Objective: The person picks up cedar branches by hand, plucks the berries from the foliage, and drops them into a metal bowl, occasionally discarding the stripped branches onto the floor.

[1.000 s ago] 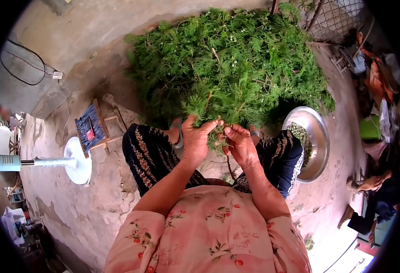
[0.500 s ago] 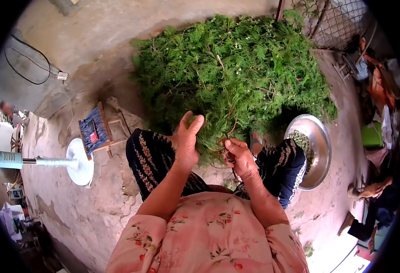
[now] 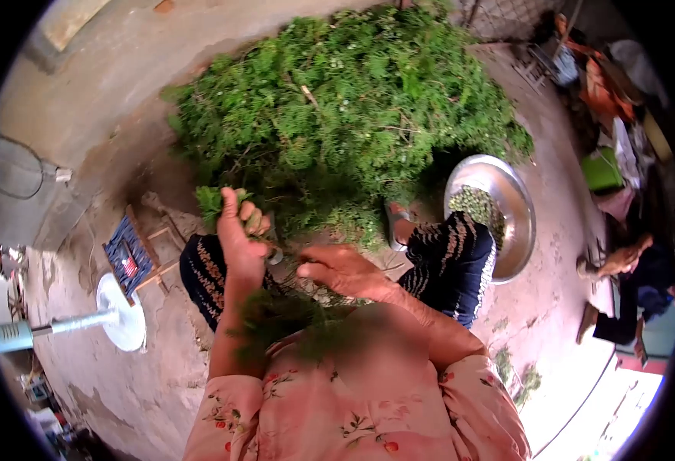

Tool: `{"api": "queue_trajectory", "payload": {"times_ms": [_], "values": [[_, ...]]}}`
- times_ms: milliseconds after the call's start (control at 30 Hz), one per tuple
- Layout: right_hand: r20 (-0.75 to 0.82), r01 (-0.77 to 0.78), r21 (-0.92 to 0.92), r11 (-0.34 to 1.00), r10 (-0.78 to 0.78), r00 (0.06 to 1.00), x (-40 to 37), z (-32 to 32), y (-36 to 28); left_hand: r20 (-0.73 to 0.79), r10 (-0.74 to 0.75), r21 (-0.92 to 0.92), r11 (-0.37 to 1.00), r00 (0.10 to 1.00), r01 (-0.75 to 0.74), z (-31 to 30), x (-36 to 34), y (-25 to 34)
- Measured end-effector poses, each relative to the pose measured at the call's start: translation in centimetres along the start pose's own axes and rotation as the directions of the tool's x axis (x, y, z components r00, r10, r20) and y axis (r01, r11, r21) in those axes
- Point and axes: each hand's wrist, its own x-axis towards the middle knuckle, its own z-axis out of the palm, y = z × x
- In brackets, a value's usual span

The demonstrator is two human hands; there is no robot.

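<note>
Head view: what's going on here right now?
A seated person works in front of a big pile of green branches. The left hand is raised and closed on a sprig. The right hand reaches toward it above more greenery, which is blurred; whether it grips anything is unclear. A metal bowl holding small green bits sits beside the right leg.

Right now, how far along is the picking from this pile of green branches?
Early on, it seems. Done: small green pickings cover only part of the metal basin. In hand: the left hand grips a sprig, and the right hand reaches toward it. Left: the big heap of branches looks barely dented.
</note>
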Motion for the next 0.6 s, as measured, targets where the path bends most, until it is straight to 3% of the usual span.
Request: {"api": "queue_trajectory", "payload": {"times_ms": [100,200,233,300,333,400,433,467,533,567,600], "values": [[-0.028,-0.073,-0.129,0.989,0.07,0.997,-0.8,-0.2,-0.9,-0.073,-0.071,-0.084,0.994,0.995,0.065,1.5,0.0,0.4],[-0.134,-0.151,-0.249,0.957,0.121,0.984,-1.7,-2.3,-3.0,0.056,-0.095,-0.209,0.972,0.994,0.104,-0.3,3.0,-0.1],[-0.173,-0.121,-0.302,0.946,0.071,0.982,-2.1,-3.2,-3.5,0.098,-0.115,-0.273,0.952,0.988,0.138,-0.2,3.6,-0.2],[-0.261,-0.045,-0.444,0.895,-0.081,0.962,-3.0,-4.4,-3.4,0.139,-0.095,-0.189,0.975,0.986,0.12,0.3,4.8,-0.9],[-0.286,-0.076,-0.447,0.891,-0.061,0.956,-3.5,-5.2,-3.4,0.142,-0.084,-0.138,0.985,0.986,0.104,1.5,4.7,-1.0],[-0.371,-0.08,-0.526,0.847,-0.144,0.917,-4.9,-7.0,-3.7,-0.032,-0.05,-0.087,0.995,0.998,0.047,3.8,4.8,-1.3],[-0.448,-0.168,-0.6,0.782,-0.154,0.881,-5.9,-8.2,-3.2,0.054,-0.061,-0.105,0.992,0.997,0.066,3.5,5.4,-0.7],[-0.512,-0.253,-0.66,0.707,-0.177,0.84,-7.4,-9.7,-2.7,-0.102,-0.034,-0.079,0.997,0.994,0.026,3.4,6.0,-0.5],[-0.714,-0.328,-0.435,0.839,-0.1,0.693,-10.6,-12.7,-3.4,-0.057,-0.014,-0.017,1.0,0.998,0.013,2.2,7.2,0.4],[-0.838,-0.506,-0.177,0.844,0.14,0.527,-12.8,-13.9,-2.6,-0.011,-0.025,-0.026,0.999,1.0,0.024,0.8,8.2,0.9],[-0.913,-0.447,-0.197,0.873,0.003,0.409,-15.8,-15.3,1.1,0.038,-0.04,-0.037,0.998,0.998,0.041,-0.5,9.2,1.3]]}}
